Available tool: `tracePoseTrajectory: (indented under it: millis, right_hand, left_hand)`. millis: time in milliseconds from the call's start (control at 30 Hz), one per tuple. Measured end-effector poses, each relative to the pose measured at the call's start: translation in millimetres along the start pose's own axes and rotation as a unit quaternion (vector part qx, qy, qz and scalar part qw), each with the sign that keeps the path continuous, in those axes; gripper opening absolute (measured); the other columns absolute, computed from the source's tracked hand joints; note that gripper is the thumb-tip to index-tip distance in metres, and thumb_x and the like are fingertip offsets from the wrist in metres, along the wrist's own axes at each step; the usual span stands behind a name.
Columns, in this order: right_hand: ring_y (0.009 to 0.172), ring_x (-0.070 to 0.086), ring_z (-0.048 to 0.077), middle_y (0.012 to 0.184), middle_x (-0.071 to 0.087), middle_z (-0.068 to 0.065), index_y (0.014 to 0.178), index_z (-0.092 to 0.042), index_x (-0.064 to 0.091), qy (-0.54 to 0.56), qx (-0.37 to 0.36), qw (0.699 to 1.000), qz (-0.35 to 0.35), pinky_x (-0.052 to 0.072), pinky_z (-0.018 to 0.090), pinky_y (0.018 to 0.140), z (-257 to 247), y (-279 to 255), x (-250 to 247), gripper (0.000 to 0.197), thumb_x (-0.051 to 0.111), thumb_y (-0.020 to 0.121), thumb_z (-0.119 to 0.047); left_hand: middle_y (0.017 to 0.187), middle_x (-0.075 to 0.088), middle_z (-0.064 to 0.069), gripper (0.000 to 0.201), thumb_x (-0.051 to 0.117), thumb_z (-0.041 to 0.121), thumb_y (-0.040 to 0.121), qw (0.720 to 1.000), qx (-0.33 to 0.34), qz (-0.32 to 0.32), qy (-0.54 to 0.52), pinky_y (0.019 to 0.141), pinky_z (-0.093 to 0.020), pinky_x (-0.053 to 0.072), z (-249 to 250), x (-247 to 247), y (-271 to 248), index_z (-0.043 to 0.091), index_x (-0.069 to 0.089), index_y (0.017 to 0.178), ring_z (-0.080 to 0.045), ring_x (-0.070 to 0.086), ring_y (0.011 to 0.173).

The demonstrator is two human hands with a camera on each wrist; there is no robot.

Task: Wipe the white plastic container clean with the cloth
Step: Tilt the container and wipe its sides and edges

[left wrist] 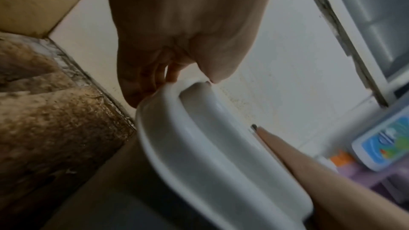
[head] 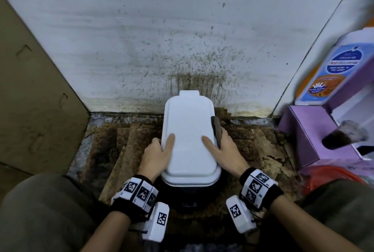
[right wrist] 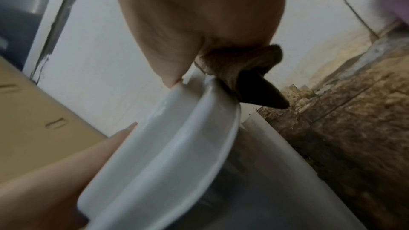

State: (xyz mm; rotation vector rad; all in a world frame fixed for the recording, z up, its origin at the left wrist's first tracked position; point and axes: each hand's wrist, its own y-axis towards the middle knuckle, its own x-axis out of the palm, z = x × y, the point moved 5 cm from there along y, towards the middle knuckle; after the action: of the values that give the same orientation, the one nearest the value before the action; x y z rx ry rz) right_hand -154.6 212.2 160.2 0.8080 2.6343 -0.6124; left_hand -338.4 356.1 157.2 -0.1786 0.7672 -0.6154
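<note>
The white plastic container (head: 189,136) is held low over the stained floor, its flat lid facing up, with a dark body (head: 190,193) showing beneath the near end. My left hand (head: 159,148) grips its left rim, thumb on top and fingers curled under the edge (left wrist: 155,83). My right hand (head: 223,147) grips the right rim the same way, thumb lying on the lid. A dark brown cloth (head: 217,130) is pinched between the right fingers and the rim; its bunched fold (right wrist: 250,69) hangs over the edge. The container's underside is hidden.
A speckled, dirty white wall (head: 182,39) stands right behind the container. Cardboard (head: 30,100) leans at the left. At the right stand a purple box (head: 307,136), a bottle with a blue label (head: 334,69) and a red-orange item (head: 332,172). My knees flank the brown crusted floor (head: 113,146).
</note>
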Motion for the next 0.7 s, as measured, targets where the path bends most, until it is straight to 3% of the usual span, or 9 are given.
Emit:
tracePoseTrajectory:
  millis: [100, 200, 367, 500, 567, 700]
  right_hand:
    - [0.130, 0.052, 0.021, 0.146, 0.046, -0.005, 0.152, -0.037, 0.024, 0.021, 0.023, 1.000, 0.004, 0.049, 0.050, 0.105, -2.4, -2.3, -4.4, 0.108, 0.062, 0.065, -0.088]
    - [0.128, 0.054, 0.020, 0.145, 0.047, -0.005, 0.151, -0.039, 0.025, 0.051, 0.017, 0.998, 0.018, 0.050, 0.049, 0.104, -3.3, -8.2, -5.1, 0.102, 0.065, 0.068, -0.081]
    - [0.127, 0.054, 0.016, 0.144, 0.047, -0.008, 0.147, -0.040, 0.030, 0.098, 0.005, 0.990, 0.099, 0.051, 0.049, 0.103, 2.5, -26.2, 6.5, 0.090, 0.065, 0.073, -0.077]
    - [0.126, 0.037, 0.007, 0.139, 0.034, -0.012, 0.156, -0.036, 0.018, 0.131, 0.008, 0.979, 0.157, 0.038, 0.038, 0.112, -0.5, -55.6, 24.1, 0.084, 0.061, 0.089, -0.061]
    - [0.125, 0.031, 0.007, 0.142, 0.028, -0.009, 0.160, -0.033, 0.008, 0.124, 0.014, 0.979, 0.159, 0.031, 0.032, 0.111, -2.3, -63.7, 33.5, 0.084, 0.057, 0.094, -0.054]
    - [0.144, 0.025, 0.017, 0.154, 0.017, -0.006, 0.160, -0.032, -0.007, 0.113, 0.020, 0.986, 0.124, 0.026, 0.027, 0.109, -4.9, -53.0, 42.6, 0.088, 0.048, 0.097, -0.058]
  left_hand:
    - [0.104, 0.061, -0.003, 0.062, 0.046, 0.079, 0.087, 1.000, 0.000, -0.008, -0.023, 0.084, -0.045, 0.055, -1.6, 10.3, -2.1, 0.018, 0.045, 0.098, -0.026, 0.064, 0.094]
    - [0.103, 0.064, 0.000, 0.060, 0.052, 0.076, 0.087, 0.999, -0.002, -0.004, -0.047, 0.080, -0.041, 0.055, 0.3, 11.0, -4.1, 0.018, 0.047, 0.101, -0.021, 0.065, 0.091]
    - [0.105, 0.068, 0.004, 0.058, 0.058, 0.072, 0.086, 0.998, 0.027, -0.019, -0.051, 0.074, -0.034, 0.053, 6.2, -1.2, -3.4, 0.019, 0.056, 0.110, -0.014, 0.066, 0.092]
    - [0.107, 0.068, 0.008, 0.052, 0.057, 0.068, 0.088, 0.996, 0.080, -0.043, -0.021, 0.069, -0.028, 0.049, 16.8, -14.9, 5.8, 0.023, 0.059, 0.115, -0.010, 0.065, 0.095]
    - [0.107, 0.067, 0.009, 0.050, 0.055, 0.068, 0.090, 0.994, 0.095, -0.061, -0.004, 0.069, -0.027, 0.048, 18.7, -16.9, 10.6, 0.024, 0.059, 0.116, -0.007, 0.064, 0.095]
    - [0.111, 0.063, 0.002, 0.059, 0.046, 0.074, 0.091, 0.992, 0.115, -0.034, 0.031, 0.085, -0.036, 0.049, 11.5, -19.7, 21.2, 0.025, 0.061, 0.118, -0.015, 0.061, 0.103]
